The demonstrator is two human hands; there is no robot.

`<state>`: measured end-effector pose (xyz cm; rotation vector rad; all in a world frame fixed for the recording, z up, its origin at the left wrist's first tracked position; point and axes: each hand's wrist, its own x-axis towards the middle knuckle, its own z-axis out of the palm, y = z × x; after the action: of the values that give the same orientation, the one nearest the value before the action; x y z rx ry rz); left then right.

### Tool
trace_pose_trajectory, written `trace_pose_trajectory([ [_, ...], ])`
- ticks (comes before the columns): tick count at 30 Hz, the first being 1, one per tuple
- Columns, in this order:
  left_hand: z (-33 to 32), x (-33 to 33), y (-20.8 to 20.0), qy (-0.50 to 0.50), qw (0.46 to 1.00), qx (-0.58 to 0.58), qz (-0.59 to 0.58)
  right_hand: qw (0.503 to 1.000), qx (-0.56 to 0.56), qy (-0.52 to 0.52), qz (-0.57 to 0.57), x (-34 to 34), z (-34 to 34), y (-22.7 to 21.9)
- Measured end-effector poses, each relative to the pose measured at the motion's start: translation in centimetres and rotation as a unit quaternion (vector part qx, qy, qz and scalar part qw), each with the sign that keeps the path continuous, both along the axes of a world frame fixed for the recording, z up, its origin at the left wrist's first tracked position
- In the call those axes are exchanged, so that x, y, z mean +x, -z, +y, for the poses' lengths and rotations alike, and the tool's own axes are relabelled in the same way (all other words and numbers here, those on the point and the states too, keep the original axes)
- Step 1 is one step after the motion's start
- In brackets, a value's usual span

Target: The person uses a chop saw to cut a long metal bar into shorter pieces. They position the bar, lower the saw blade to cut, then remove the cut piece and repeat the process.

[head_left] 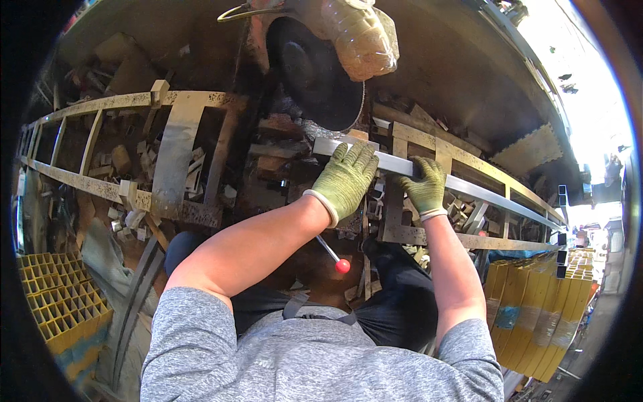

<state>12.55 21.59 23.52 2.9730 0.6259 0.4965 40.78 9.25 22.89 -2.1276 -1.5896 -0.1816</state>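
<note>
A long silver square metal tube lies across the right-hand roller-style frame and runs off to the far right. My left hand, in a yellow-green glove, rests over the tube near its left end, fingers close together and bent over it. Beside it to the right, my gloved right hand is wrapped over the same tube, its thumb and fingertips partly hidden. Just beyond the tube's left end stands a large dark round saw blade, part of a cut-off saw. Contact between blade and tube cannot be made out.
A lever with a red ball knob sticks up before my body. A yellowish metal frame extends left. Offcuts litter the space beneath. Bundled yellow tubes stand at left and right. A plastic-wrapped block hangs by the saw.
</note>
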Motion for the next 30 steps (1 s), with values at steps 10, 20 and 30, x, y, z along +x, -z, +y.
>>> trace_pose_trajectory([
  [10,0.1,0.0,0.7,-0.020,0.998,-0.027,0.050,0.999,-0.038,0.006,0.007,-0.8,0.5,0.3],
  [20,0.1,0.0,1.0,-0.016,0.999,-0.025,0.044,0.998,-0.055,0.022,0.006,-0.8,0.4,0.4],
  [30,-0.1,-0.1,0.9,-0.022,0.999,0.001,0.037,0.999,-0.048,0.012,0.018,-0.9,0.4,0.1],
])
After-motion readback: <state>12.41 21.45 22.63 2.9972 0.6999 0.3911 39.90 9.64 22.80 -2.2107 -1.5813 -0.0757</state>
